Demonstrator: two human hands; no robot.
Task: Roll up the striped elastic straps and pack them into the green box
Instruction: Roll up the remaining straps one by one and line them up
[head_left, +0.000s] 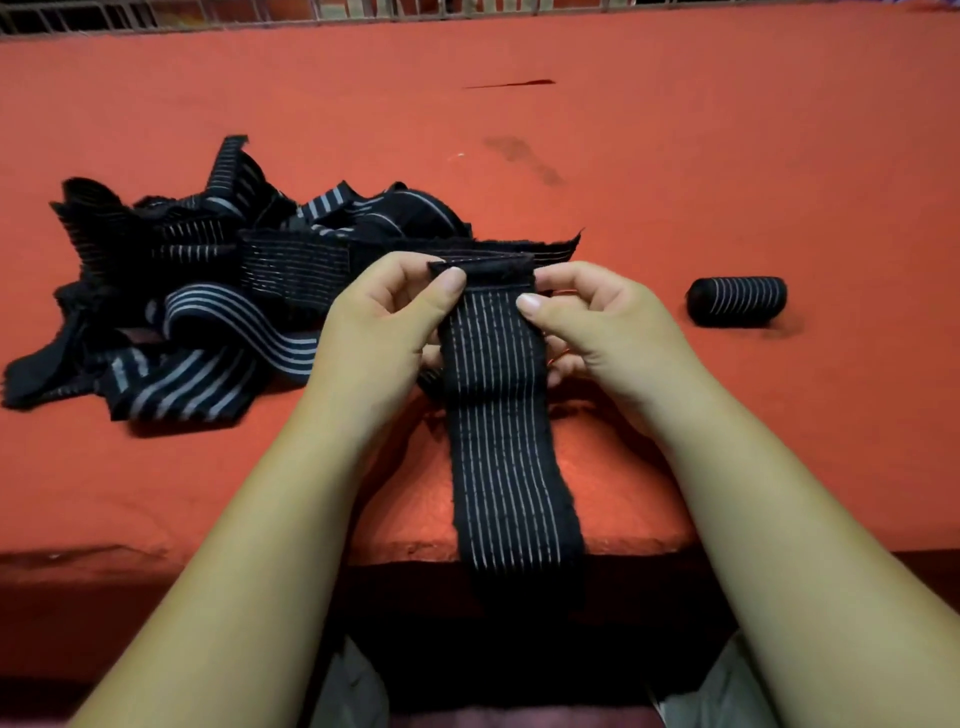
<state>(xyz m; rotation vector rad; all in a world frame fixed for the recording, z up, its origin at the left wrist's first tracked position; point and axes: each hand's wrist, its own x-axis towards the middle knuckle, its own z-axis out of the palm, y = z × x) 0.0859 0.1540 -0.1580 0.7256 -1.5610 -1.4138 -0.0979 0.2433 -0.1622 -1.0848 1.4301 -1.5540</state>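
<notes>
The black strap (501, 415) with thin white stripes has its far end folded over into a first small turn, pinched by my left hand (384, 322) and my right hand (597, 322), and its length trails flat toward me. The pile of loose straps (197, 291) lies tangled to the left. One rolled strap (737, 302) lies on its side to the right.

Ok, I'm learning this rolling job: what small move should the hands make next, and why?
Probably roll the folded end one turn down the strap. The left hand and right hand pinch just a first fold; the rest hangs flat over the table edge.
</notes>
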